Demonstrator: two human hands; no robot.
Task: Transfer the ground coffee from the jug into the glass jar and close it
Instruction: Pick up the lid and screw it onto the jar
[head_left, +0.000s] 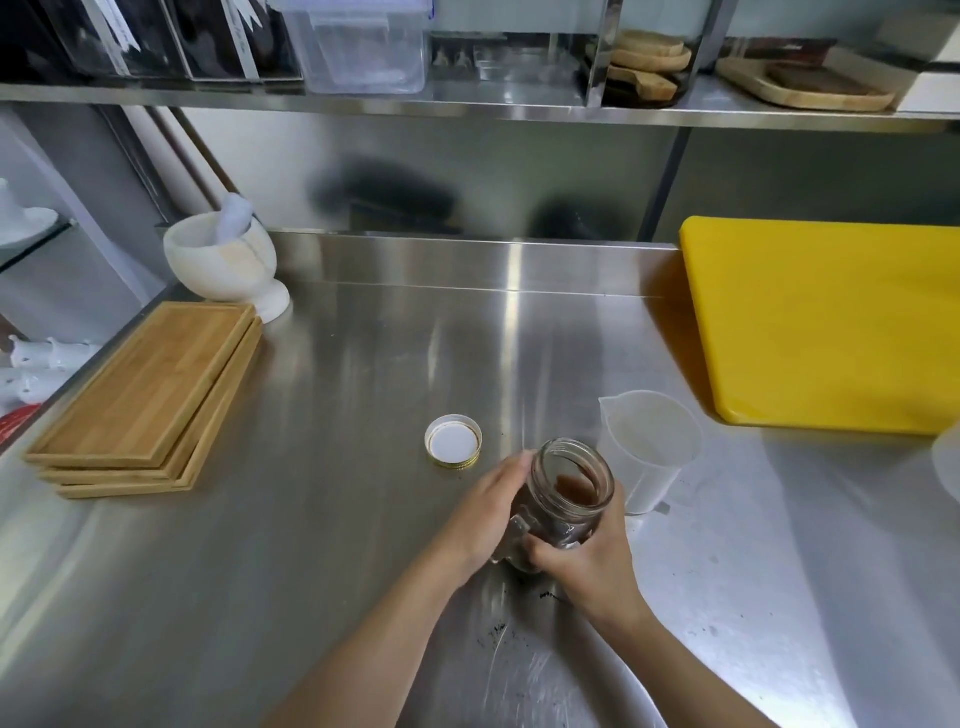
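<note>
Both hands clasp the glass jar (569, 499) on the steel counter (322, 545), left hand (488, 512) on its left side, right hand (587, 561) before it. The lid (453, 442) lies behind the left hand; the jug (647, 449) stands just behind the right hand, the cutting board (826, 327) farther behind

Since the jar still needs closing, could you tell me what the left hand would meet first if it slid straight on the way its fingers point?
The left hand points up and right along the glass jar. Beyond it, probably the plastic jug; the lid lies left of that line.
</note>
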